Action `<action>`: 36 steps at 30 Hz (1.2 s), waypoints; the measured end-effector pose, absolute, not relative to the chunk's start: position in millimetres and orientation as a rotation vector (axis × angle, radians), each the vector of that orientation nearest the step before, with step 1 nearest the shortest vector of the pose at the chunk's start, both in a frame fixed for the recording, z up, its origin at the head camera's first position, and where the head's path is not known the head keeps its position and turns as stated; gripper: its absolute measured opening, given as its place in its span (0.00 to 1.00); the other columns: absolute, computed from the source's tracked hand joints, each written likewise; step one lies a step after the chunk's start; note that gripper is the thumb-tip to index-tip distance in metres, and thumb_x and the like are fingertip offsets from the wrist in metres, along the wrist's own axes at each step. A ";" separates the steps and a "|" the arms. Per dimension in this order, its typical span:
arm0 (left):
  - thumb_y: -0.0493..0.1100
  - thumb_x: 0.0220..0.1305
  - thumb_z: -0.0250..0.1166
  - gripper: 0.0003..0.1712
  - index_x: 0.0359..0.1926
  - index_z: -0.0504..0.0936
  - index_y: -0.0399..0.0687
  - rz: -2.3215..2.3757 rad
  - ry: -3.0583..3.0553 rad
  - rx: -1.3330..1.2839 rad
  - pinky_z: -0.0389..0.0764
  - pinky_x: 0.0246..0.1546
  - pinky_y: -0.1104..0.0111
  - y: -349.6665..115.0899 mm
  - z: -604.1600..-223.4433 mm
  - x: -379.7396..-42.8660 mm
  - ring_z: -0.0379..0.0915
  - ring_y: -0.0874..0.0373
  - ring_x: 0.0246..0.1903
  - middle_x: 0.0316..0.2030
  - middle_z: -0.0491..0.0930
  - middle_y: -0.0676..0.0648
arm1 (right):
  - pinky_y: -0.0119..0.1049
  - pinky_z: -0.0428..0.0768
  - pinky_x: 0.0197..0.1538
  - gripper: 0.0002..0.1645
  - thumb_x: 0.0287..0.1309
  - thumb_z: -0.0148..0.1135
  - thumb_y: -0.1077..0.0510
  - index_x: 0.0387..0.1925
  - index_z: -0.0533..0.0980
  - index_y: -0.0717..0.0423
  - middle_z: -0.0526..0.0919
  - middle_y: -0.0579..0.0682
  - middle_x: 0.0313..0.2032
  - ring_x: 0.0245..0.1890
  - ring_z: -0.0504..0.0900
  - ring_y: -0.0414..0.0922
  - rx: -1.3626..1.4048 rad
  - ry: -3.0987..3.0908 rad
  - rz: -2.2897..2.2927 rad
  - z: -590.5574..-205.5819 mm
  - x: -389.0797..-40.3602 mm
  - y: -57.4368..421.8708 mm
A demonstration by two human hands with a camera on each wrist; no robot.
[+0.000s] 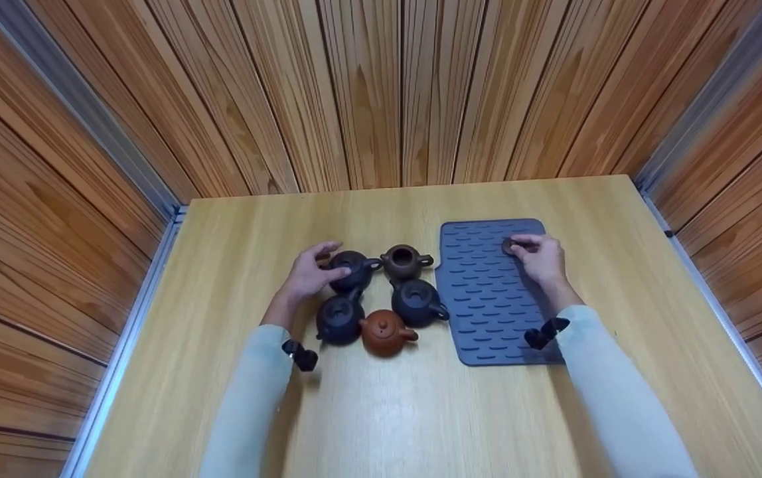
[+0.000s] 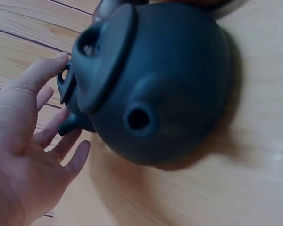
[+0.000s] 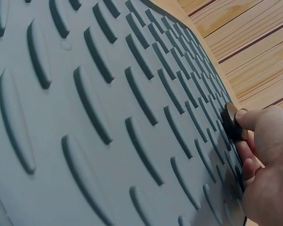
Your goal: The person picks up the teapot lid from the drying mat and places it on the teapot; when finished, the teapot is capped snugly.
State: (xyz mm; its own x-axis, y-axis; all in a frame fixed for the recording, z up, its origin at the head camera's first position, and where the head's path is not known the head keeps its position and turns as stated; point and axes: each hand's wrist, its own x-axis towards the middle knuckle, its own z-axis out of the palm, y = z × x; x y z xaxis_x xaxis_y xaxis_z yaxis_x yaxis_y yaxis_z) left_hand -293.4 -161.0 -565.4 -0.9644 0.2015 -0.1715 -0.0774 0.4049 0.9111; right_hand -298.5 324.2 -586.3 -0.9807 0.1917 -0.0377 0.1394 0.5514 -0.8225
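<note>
My left hand (image 1: 306, 273) rests at the far-left dark teapot (image 1: 354, 269), thumb over its near side and fingers loosely spread around the back. In the left wrist view a nearer dark teapot (image 2: 179, 80) fills the middle, its spout facing the camera. Between thumb and fingers of my right hand (image 1: 543, 260) is a small round brown lid (image 1: 507, 246), pinched close over the far part of the grey mat (image 1: 487, 305). The right wrist view shows this lid (image 3: 230, 121) tilted on edge. A brown teapot (image 1: 402, 273) stands lidless, its round opening showing.
Another dark teapot (image 1: 414, 304) stands right of the group, its handle at the mat's left edge. At the front, a reddish-orange teapot (image 1: 385, 337) sits beside the near-left dark one (image 1: 338, 326). Wood-panelled walls (image 1: 381, 99) enclose the table (image 1: 381, 411) at the back and sides.
</note>
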 end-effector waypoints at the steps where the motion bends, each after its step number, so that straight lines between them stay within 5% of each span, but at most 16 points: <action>1: 0.39 0.75 0.76 0.38 0.81 0.75 0.45 1.590 2.420 0.103 0.68 0.86 0.44 -158.9 -563.7 -293.2 0.64 0.35 0.84 0.83 0.71 0.36 | 0.21 0.75 0.52 0.21 0.81 0.65 0.61 0.68 0.85 0.62 0.84 0.67 0.69 0.65 0.83 0.58 -0.290 -2.718 1.440 -586.2 -298.9 324.0; 5: 0.39 0.74 0.76 0.36 0.80 0.77 0.46 1.596 2.485 0.125 0.69 0.85 0.44 -149.9 -557.5 -293.6 0.65 0.37 0.84 0.81 0.73 0.36 | 0.17 0.74 0.48 0.21 0.81 0.66 0.61 0.69 0.84 0.62 0.84 0.68 0.70 0.61 0.84 0.52 -0.280 -2.721 1.457 -585.5 -298.5 324.4; 14: 0.38 0.70 0.79 0.36 0.77 0.81 0.45 1.586 2.544 0.259 0.72 0.83 0.42 -129.2 -545.2 -296.2 0.71 0.35 0.80 0.77 0.77 0.31 | 0.12 0.75 0.45 0.21 0.79 0.68 0.62 0.67 0.85 0.63 0.88 0.69 0.66 0.39 0.77 0.21 -0.280 -2.690 1.466 -587.1 -297.9 327.0; 26: 0.33 0.68 0.78 0.37 0.77 0.80 0.41 1.602 2.480 0.378 0.77 0.78 0.41 -106.2 -535.3 -307.7 0.74 0.35 0.78 0.78 0.78 0.36 | 0.14 0.77 0.46 0.22 0.80 0.68 0.61 0.69 0.84 0.61 0.86 0.68 0.68 0.46 0.80 0.30 -0.295 -2.699 1.507 -586.1 -297.3 327.1; 36: 0.37 0.68 0.81 0.40 0.79 0.80 0.52 1.356 2.474 0.437 0.71 0.83 0.42 -85.3 -533.7 -314.2 0.72 0.39 0.81 0.80 0.77 0.38 | 0.13 0.77 0.46 0.22 0.80 0.68 0.61 0.69 0.84 0.62 0.85 0.68 0.69 0.47 0.80 0.29 -0.275 -2.707 1.501 -588.3 -298.6 328.2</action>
